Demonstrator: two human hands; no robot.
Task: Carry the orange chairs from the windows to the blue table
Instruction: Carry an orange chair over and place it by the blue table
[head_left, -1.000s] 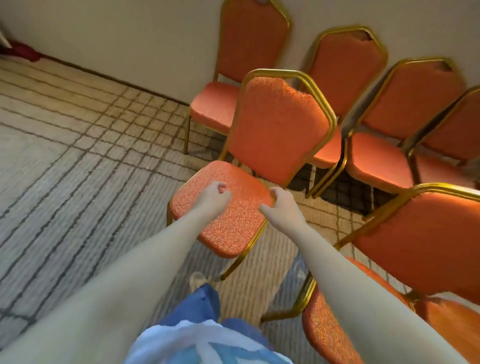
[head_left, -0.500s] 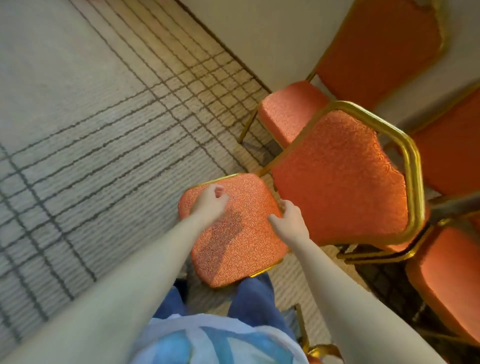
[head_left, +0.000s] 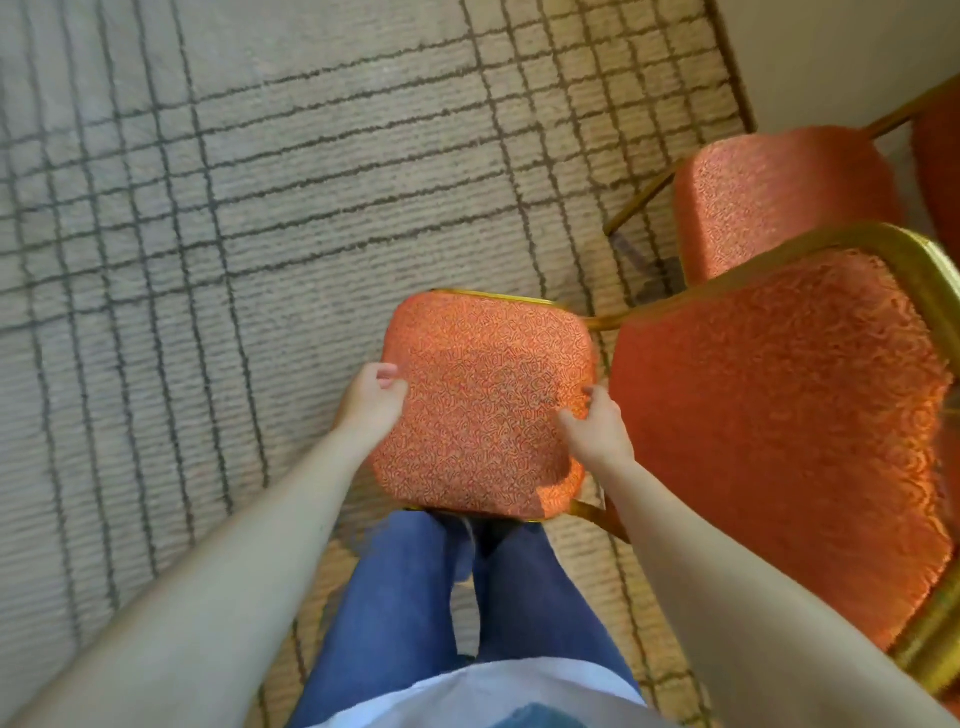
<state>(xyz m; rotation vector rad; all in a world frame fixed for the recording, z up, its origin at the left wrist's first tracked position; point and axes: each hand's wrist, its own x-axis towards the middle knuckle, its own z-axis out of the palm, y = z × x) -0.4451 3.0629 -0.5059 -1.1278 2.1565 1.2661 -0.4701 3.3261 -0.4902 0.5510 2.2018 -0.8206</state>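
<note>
Closest in were the person's jeans (head_left: 415, 597) and the hem of a white top, with the legs right up against the near edge of the seat. Just past them was the orange chair (head_left: 488, 415), held by its seat cushion. The left hand (head_left: 371, 410) was clamped on the left edge and the right hand (head_left: 597, 434) gripped the right edge, next to where the backrest (head_left: 779, 415) rises. So both hands were closed on the chair. The backrest leaned off to the right, with its gold frame (head_left: 924, 270) catching the light. The chair's legs were mostly hidden under the seat, so I couldn't say for sure it was off the carpet (head_left: 208, 260), though it looked that way to me.

My two cents on doing this bit well: carrying by the cushion puts the weight of the back off to one side. So keep the right grip firm and the seat tucked near the thighs. Swing the back clear of the second chair (head_left: 779, 202), which sat just behind by the wall (head_left: 831, 52), then turn toward the open carpet on the left. The blue table wasn't in shot, so I'd guess most of the carry lay ahead.
</note>
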